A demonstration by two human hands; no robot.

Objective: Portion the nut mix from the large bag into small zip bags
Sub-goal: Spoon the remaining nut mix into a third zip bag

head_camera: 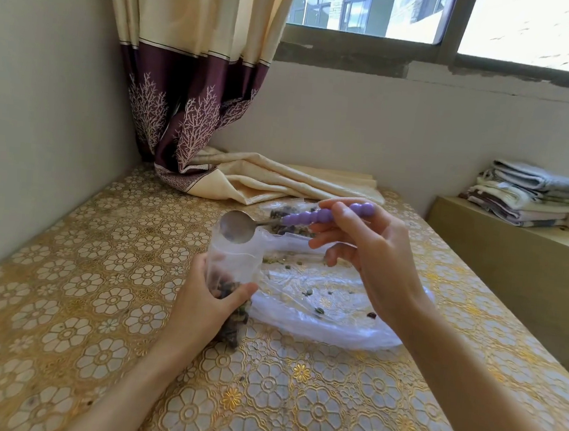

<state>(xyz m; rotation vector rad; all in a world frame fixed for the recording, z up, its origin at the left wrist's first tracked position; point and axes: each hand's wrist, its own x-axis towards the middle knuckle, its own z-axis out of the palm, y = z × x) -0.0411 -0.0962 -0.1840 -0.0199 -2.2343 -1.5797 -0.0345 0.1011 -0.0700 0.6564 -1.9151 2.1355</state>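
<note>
The left hand (205, 299) grips the small bag (233, 269) upright on the desk (69, 334), keeping its mouth open, while the right hand (359, 252) pinches the spoon (240, 227) above it, beside the flattened large bag (319, 307).

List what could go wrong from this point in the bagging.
1. The small zip bag is held upright only by the left hand gripping its lower part; its soft mouth could fold, so nuts miss it.
2. The spoon, held by the right hand, sits tilted at the bag's rim; any pieces could drop onto the tablecloth.
3. Loose nuts already lie on the flattened large bag and may roll off.
</note>
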